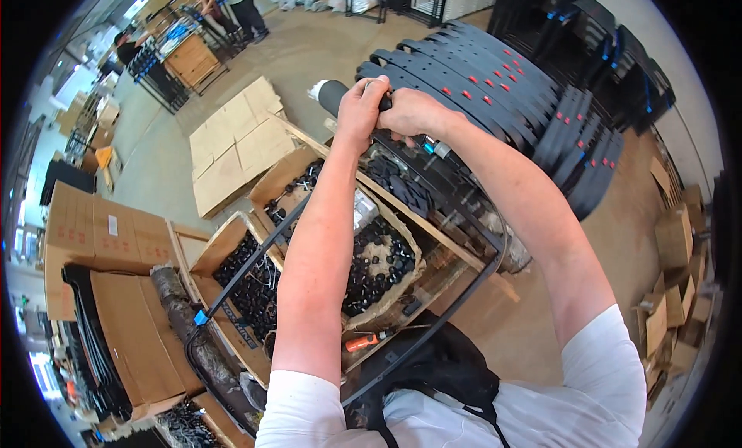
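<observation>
Both my hands are raised close together over the work stand. My left hand (362, 114) is closed around a black cylindrical piece (332, 97) with a pale end that sticks out to the left. Touching it, my right hand (413, 114) is closed too, on an air tool whose body is mostly hidden by the fingers. A hose fitting (434, 148) with a blue ring shows just below that hand. Under my forearms a black metal tube frame (417, 347) lies slanted across wooden boxes. Cardboard trays (379, 266) there hold many small black knobs or bolts.
An orange-handled tool (362, 343) lies near my waist. Stacked black panels (471, 77) with red pieces stand ahead right. Flattened cardboard (236, 146) lies on the floor at left; a big carton (100, 231) stands nearer. More boxes (672, 247) line the right. Other people work far left.
</observation>
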Demonstrator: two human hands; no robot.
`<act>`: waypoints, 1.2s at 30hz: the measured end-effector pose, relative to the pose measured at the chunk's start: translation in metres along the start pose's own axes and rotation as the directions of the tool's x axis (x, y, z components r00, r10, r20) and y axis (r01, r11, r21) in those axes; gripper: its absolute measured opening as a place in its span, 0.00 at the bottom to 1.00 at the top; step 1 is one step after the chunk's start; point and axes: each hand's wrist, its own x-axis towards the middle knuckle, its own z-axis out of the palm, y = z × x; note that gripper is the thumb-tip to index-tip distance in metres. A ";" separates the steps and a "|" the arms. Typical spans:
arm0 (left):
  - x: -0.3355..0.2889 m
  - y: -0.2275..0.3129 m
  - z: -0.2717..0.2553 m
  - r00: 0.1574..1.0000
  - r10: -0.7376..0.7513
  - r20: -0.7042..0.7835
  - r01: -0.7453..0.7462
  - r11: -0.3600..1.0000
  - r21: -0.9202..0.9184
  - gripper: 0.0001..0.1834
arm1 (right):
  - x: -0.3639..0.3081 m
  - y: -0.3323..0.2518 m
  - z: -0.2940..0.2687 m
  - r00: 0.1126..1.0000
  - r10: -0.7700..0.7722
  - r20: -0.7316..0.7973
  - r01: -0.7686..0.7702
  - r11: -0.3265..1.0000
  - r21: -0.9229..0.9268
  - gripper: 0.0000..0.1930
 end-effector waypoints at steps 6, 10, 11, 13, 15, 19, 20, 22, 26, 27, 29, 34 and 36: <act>0.049 -0.033 -0.020 0.995 -0.026 -0.092 0.017 0.995 -0.096 0.15 | 0.067 0.001 -0.004 0.998 -0.018 0.056 0.025 0.991 -0.130 0.16; 0.061 -0.056 -0.030 0.991 -0.062 -0.121 0.051 0.995 -0.086 0.16 | 0.088 0.010 0.002 0.996 -0.022 0.084 0.037 0.983 -0.177 0.16; 0.062 -0.059 -0.030 0.991 -0.022 -0.132 0.016 0.999 -0.051 0.16 | 0.089 0.011 0.003 0.996 -0.014 0.090 0.027 0.989 -0.145 0.15; 0.066 -0.063 -0.035 0.991 -0.012 -0.133 0.008 0.999 -0.032 0.16 | 0.096 0.012 0.004 0.995 -0.018 0.102 0.031 0.991 -0.132 0.15; 0.067 -0.063 -0.039 0.991 -0.012 -0.130 0.009 1.000 -0.020 0.16 | 0.099 0.009 0.005 0.992 -0.021 0.121 0.037 0.990 -0.135 0.15; 0.065 -0.065 -0.039 0.993 -0.029 -0.114 0.021 0.997 -0.069 0.16 | 0.100 0.007 0.005 0.989 -0.022 0.144 0.044 0.987 -0.154 0.15; 0.065 -0.065 -0.036 0.992 -0.032 -0.124 0.023 0.997 -0.071 0.16 | 0.101 0.008 0.005 0.989 -0.023 0.145 0.046 0.986 -0.157 0.15; 0.064 -0.065 -0.034 0.990 -0.033 -0.135 0.023 0.997 -0.075 0.16 | 0.101 0.009 0.005 0.985 -0.009 0.172 0.042 0.981 -0.187 0.16; 0.058 -0.069 -0.039 0.987 -0.008 -0.162 0.004 1.000 -0.024 0.16 | 0.101 0.007 0.009 0.982 -0.002 0.187 0.044 0.974 -0.221 0.16; 0.057 -0.070 -0.039 0.988 0.002 -0.156 -0.006 1.000 -0.030 0.17 | 0.102 0.009 0.011 0.982 -0.004 0.187 0.046 0.974 -0.223 0.16; 0.057 -0.072 -0.040 0.988 0.014 -0.153 -0.020 0.999 -0.036 0.17 | 0.105 0.013 0.016 0.984 -0.026 0.178 0.060 0.981 -0.186 0.17; 0.055 -0.075 -0.039 0.988 -0.015 -0.152 0.008 0.999 -0.043 0.16 | 0.118 0.026 0.025 0.986 -0.026 0.168 0.050 0.989 -0.142 0.18; 0.053 -0.077 -0.042 0.987 -0.026 -0.156 0.017 0.998 -0.061 0.16 | 0.121 0.028 0.030 0.986 -0.047 0.163 0.063 0.993 -0.097 0.18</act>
